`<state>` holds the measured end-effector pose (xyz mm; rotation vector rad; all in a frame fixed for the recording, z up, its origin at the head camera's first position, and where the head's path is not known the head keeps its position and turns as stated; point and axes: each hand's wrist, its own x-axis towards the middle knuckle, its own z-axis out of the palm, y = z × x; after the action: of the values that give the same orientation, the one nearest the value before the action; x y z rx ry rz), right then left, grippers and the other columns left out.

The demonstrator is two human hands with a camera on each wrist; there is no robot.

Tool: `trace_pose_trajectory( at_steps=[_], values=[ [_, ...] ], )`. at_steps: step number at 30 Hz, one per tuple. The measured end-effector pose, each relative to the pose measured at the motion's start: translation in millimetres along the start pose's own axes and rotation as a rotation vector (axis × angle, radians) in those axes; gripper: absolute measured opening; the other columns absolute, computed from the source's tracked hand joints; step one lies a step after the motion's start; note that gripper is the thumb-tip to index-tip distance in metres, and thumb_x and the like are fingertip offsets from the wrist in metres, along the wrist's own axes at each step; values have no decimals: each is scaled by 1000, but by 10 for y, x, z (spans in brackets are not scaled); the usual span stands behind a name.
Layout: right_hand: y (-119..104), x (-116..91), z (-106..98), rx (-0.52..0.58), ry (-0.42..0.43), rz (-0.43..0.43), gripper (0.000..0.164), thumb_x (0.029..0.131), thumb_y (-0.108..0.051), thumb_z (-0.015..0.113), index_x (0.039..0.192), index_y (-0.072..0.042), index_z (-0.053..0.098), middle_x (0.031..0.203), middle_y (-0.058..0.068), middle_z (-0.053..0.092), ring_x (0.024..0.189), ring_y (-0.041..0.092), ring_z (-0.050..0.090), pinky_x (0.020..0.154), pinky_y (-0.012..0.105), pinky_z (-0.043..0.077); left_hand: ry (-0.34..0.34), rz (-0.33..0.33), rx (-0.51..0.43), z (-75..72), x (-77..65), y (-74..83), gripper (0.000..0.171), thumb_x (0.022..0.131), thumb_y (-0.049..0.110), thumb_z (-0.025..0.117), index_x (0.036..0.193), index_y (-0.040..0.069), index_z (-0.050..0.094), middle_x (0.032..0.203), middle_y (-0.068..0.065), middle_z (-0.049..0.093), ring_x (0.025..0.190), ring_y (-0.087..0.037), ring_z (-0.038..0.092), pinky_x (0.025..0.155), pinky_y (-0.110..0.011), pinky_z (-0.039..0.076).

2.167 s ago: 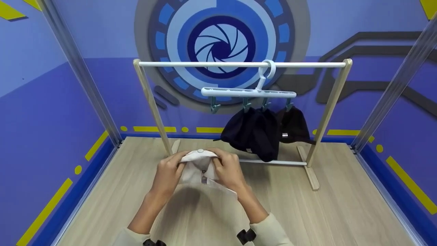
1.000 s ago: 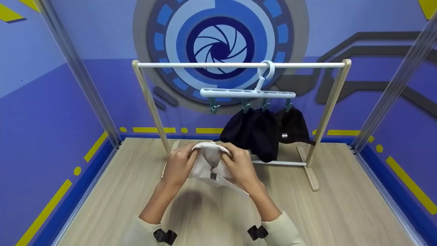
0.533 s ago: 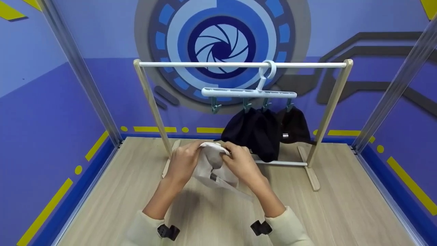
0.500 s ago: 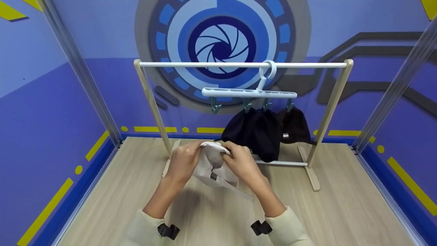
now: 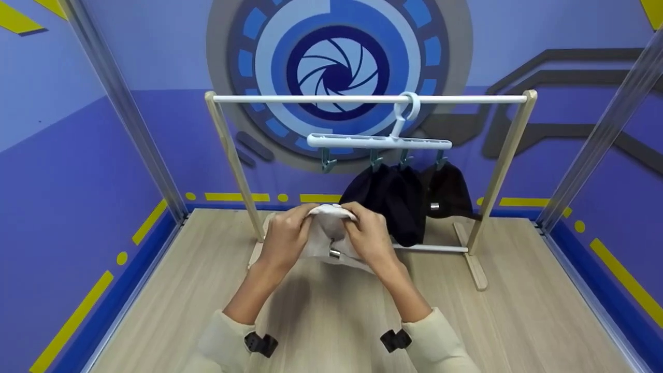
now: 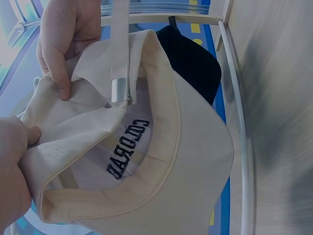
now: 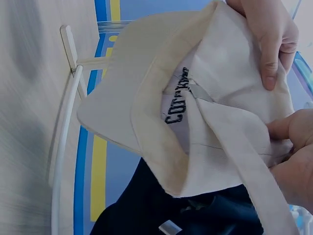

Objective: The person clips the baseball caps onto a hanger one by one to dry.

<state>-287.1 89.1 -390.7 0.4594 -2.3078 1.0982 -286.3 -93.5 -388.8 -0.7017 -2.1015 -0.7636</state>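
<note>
A white baseball cap (image 5: 317,243) hangs between my two hands in front of the rack, crown up. My left hand (image 5: 284,235) pinches the crown on its left side, thumb underneath. On the other side my right hand (image 5: 370,235) pinches the crown the same way. Both wrist views look into the cap: dark stitched letters (image 6: 128,149) show inside, and a strap (image 7: 239,152) with a metal buckle (image 6: 120,90) dangles from the back. Behind my right hand a black cap (image 5: 404,207) hangs from clips, partly hidden by that hand.
A wooden rack (image 5: 502,171) with a white top bar (image 5: 311,98) carries a pale blue hanger (image 5: 357,141). Green clips hang from it; the leftmost clip (image 5: 327,161) holds nothing. A dark brown cap (image 5: 450,191) hangs at the right. Blue panels surround the wooden tabletop (image 5: 518,321).
Both hands have moved right and slightly up, away from me, with the white cap. It now overlaps the black cap's left edge. The hanging caps stay put.
</note>
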Motion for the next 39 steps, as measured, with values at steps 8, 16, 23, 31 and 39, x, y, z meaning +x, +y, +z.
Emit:
trace_pose_trajectory(
  at_steps=[8,16,23,31,39],
  values=[
    [18,18,-19,57,-14,-24,16,87,-12,67,102,-14,70,96,-3,71,81,10,62,74,29,52,-14,-50,-21,33,70,10,12,90,3,61,98,4,70,93,-9,71,86,-19,68,71,-30,56],
    [-8,61,-47,135,6,-8,16,88,-28,67,98,-16,70,92,-7,70,75,8,59,68,27,50,-36,-35,-59,53,152,60,14,93,6,58,101,5,70,94,-8,71,82,-15,68,64,-26,54],
    [-27,99,-80,149,60,56,15,88,-31,66,92,-18,72,78,-9,67,66,7,55,62,25,47,-34,-19,-64,74,199,99,15,93,11,59,101,5,70,92,-6,71,75,-12,65,61,-24,52],
    [-45,103,-102,138,89,75,16,89,-30,66,91,-16,74,77,-8,68,63,7,54,58,25,46,-40,-2,-107,98,188,116,24,96,27,56,103,8,70,95,-4,71,85,-11,67,67,-23,54],
    [-71,131,-110,133,99,67,16,88,-29,68,91,-14,74,78,-7,69,64,7,56,58,25,47,-8,10,-72,80,252,120,23,97,24,54,98,8,71,90,-3,71,81,-12,67,66,-26,54]
  ],
)
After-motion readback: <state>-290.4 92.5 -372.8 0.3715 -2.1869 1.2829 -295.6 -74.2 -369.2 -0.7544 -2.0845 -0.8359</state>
